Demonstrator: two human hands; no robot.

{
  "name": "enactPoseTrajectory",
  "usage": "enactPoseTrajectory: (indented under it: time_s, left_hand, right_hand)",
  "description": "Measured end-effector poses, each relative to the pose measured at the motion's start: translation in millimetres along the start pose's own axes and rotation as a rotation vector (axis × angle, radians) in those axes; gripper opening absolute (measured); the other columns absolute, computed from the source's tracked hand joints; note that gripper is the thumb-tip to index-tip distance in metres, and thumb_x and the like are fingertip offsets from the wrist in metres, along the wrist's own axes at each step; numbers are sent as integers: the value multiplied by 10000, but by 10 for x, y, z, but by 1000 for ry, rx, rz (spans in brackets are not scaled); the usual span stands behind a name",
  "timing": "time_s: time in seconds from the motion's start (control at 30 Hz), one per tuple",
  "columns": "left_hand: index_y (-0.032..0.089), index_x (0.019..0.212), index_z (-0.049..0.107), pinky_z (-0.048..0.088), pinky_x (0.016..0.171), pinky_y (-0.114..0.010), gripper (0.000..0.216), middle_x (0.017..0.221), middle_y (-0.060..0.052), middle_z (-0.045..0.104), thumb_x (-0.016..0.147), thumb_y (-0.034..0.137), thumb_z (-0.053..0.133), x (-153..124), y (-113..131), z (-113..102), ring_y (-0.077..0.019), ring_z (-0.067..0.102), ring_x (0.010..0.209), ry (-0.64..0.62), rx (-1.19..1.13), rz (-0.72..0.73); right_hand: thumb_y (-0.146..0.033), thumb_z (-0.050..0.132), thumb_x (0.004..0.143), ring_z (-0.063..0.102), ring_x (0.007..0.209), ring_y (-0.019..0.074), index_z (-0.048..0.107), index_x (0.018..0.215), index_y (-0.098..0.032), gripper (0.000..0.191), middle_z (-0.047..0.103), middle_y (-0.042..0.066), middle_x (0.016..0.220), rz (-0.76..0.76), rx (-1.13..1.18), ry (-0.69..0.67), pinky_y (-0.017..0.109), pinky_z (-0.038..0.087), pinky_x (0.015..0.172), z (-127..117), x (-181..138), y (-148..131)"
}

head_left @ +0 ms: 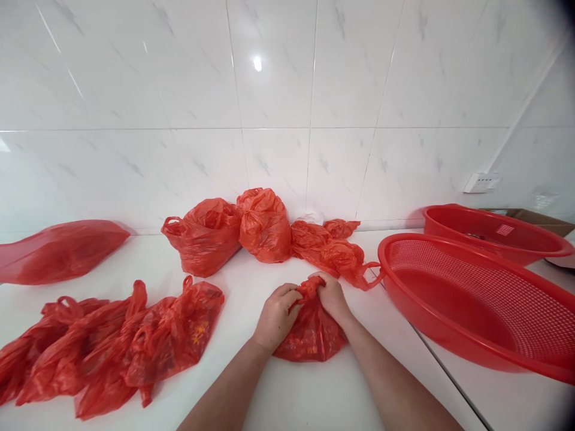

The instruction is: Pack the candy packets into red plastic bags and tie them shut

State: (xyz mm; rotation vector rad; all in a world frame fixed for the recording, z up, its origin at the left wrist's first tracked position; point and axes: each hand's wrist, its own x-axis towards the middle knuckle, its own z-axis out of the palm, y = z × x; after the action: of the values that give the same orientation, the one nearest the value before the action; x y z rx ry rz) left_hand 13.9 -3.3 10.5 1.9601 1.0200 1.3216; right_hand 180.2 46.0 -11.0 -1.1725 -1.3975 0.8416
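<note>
Directly in front of me a red plastic bag (314, 335) rests on the white table, its bottom spread out and its top bunched together. My left hand (279, 314) is closed on the bunched top from the left side. From the right, my right hand (331, 299) grips the same gathered neck, with its fingertips partly hidden behind the plastic. What the bag contains cannot be made out. Several tied red bags (117, 347) lie in a row to the left of my left hand.
Fuller red bags (265, 227) and crumpled ones (330, 245) line the tiled wall. Another red bag (67, 248) lies far left. A red perforated basket (458, 305) stands at right, with a red basin (489, 230) and a cardboard box (539, 221) behind it.
</note>
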Motion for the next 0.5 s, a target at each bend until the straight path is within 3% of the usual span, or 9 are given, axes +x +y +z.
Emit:
enactPoseTrajectory:
  time_s: [0.17, 0.3, 0.5]
  left_hand:
    - [261, 751, 672, 379, 929, -400, 141, 1089, -65, 606, 735, 153, 583, 14, -8, -9, -262, 507, 1049, 41, 25, 32]
    - [234, 737, 631, 367, 942, -409, 77, 1128, -77, 576, 768, 184, 582, 13, 45, -39, -262, 489, 1078, 86, 115, 94]
    - [212, 709, 554, 385, 881, -387, 106, 1005, -87, 582, 804, 174, 525, -75, 172, -22, -236, 501, 972, 179, 178, 234]
  right_hand:
    - [-204, 577, 644, 585, 738, 185, 671, 811, -198, 192, 672, 15, 807, 170, 421, -181, 314, 441, 715, -54, 19, -38]
    - [-354, 632, 698, 608, 867, 204, 662, 970, -206, 311, 673, 46, 966, 208, 699, -140, 340, 456, 801, -120, 45, -47]
    - [-266, 567, 683, 589, 788, 201, 689, 781, -212, 165, 663, 42, 832, 63, 25, 116, 369, 440, 787, -216, 148, 107]
